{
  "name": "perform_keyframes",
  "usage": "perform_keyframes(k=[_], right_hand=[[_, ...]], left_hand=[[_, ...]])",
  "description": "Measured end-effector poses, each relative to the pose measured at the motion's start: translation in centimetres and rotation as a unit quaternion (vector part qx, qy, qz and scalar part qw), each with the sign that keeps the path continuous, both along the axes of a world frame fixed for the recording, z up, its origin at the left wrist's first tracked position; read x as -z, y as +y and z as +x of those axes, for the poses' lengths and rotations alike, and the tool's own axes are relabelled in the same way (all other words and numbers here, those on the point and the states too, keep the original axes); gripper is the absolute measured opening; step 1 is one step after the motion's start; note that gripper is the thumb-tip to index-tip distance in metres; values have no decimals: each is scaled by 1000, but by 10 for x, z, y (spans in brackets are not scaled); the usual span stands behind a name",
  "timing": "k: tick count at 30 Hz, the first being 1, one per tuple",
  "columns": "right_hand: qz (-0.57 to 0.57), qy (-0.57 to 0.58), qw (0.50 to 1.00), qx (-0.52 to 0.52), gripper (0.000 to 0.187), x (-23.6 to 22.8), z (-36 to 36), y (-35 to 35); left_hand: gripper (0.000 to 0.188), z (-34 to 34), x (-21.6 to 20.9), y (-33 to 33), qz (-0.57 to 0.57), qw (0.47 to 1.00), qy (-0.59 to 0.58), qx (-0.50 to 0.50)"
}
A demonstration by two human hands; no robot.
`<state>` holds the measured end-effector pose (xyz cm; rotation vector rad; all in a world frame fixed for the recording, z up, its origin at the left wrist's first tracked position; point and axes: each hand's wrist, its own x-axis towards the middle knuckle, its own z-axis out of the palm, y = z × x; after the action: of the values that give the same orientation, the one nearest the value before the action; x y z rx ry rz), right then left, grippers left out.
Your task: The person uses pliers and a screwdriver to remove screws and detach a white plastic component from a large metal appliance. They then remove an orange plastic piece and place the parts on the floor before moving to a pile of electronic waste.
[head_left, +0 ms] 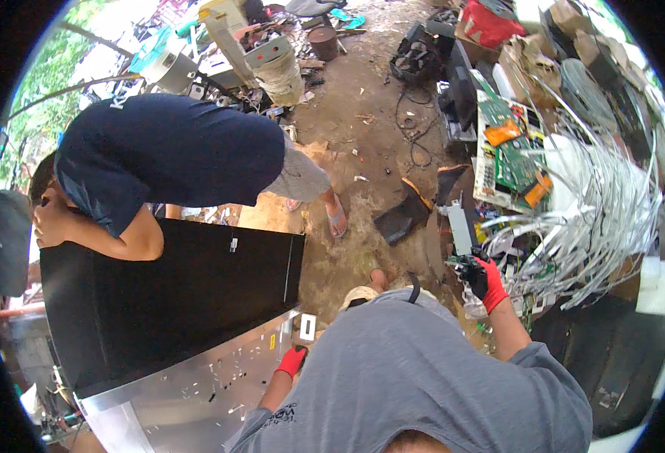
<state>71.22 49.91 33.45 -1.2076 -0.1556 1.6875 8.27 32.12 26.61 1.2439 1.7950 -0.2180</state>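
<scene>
My right hand [488, 284], in a red and black glove, reaches to the edge of the scrap pile on the right. Its fingers are closed around the lower end of a grey rectangular metal part [461, 229]. Small green circuit board pieces [464, 261] show beside the fingers. My left hand [293, 361], gloved the same way, is low at my left side, by the edge of a large silver metal panel [249, 366]. A white rectangular frame [307, 327] lies just beyond it. My body partly hides the left fingers, and their grip does not show.
A large black panel [189, 294] adjoins the silver one, and a person [174, 151] in a dark shirt leans over it. White strips [597, 219], green circuit boards [517, 155] and a monitor [462, 87] crowd the right. A bucket [278, 72] stands far ahead on the dirt floor.
</scene>
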Motion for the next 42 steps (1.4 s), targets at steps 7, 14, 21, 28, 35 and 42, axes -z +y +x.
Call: perform_keyframes(k=[7, 14, 21, 28, 35, 42], right_hand=[[-6, -174, 982, -75, 24, -16, -62, 114], [12, -134, 988, -81, 21, -40, -116, 219], [-17, -111, 985, -133, 20, -9, -125, 369], [-59, -156, 955, -247, 22, 56, -100, 577], [-68, -191, 917, -344, 19, 87, -74, 783], [-122, -259, 900, -330, 21, 150, 7, 915]], left_hand=[[40, 0, -5, 121, 89, 987, -45, -123], [42, -38, 23, 176, 165, 982, -23, -94], [37, -4, 25, 207, 83, 982, -32, -169], [53, 85, 64, 262, -184, 882, -84, -425], [49, 225, 86, 485, -55, 958, -78, -270], [50, 194, 66, 746, -147, 935, -133, -295]])
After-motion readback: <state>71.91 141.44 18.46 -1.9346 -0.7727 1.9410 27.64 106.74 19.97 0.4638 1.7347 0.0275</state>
